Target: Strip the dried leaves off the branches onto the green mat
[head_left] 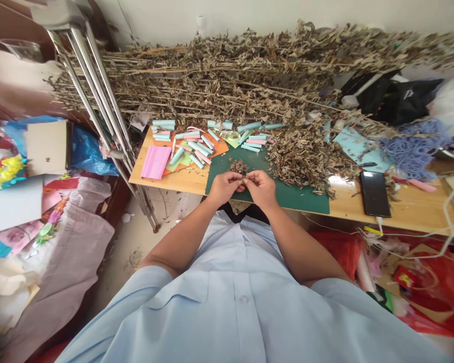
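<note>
Meeting beside crumbled leaves (238,165), hands (225,187) (263,188) pinch; a red bag (452,302) holds clutter (406,278).

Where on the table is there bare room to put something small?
Two patches look mostly bare: the front strip of the green mat, right of the right hand, and wood between mat and phone. Dried stalks and a leaf heap crowd the back; paper rolls, the left.

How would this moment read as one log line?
left hand, right hand: pinching dried leaves | mat: beneath leaves | phone: on table, right side
</note>
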Demonstrator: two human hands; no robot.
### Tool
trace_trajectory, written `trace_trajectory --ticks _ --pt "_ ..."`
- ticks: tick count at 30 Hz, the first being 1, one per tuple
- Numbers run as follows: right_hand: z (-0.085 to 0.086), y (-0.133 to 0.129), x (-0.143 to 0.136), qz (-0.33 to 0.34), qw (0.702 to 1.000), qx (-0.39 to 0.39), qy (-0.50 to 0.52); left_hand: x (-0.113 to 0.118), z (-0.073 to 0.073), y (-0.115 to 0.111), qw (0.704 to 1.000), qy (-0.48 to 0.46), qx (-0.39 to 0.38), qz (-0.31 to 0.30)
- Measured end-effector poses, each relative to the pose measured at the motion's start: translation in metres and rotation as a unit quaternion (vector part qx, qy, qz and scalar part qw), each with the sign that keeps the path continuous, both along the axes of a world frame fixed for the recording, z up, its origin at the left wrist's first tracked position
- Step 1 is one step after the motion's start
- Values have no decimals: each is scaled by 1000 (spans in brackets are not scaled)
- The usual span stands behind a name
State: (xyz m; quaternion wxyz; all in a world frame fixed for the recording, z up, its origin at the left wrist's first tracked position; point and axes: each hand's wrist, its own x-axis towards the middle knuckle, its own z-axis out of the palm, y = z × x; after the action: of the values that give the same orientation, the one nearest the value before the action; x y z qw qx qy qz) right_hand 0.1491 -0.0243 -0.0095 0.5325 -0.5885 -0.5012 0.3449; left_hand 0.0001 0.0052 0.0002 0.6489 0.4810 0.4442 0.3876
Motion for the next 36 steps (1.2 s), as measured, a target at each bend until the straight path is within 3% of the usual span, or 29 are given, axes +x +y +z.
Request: trace_trajectory --ticks 10,16,24,30,36 --pt "3 -1 5 39 998 -30 40 -7 0 4 998 -26 -22 -49" --pt "8 4 6 13 996 -33 86 -8 4 4 999 -32 -25 -35" --pt "4 2 4 22 998 -28 55 -6 5 4 997 -57 -28 -35" --pt "1 1 5 36 998 -10 52 -5 4 5 998 -28 -21 -59" --pt "3 0 4 29 999 -13 38 -4 8 3 999 -23 -18 -43"
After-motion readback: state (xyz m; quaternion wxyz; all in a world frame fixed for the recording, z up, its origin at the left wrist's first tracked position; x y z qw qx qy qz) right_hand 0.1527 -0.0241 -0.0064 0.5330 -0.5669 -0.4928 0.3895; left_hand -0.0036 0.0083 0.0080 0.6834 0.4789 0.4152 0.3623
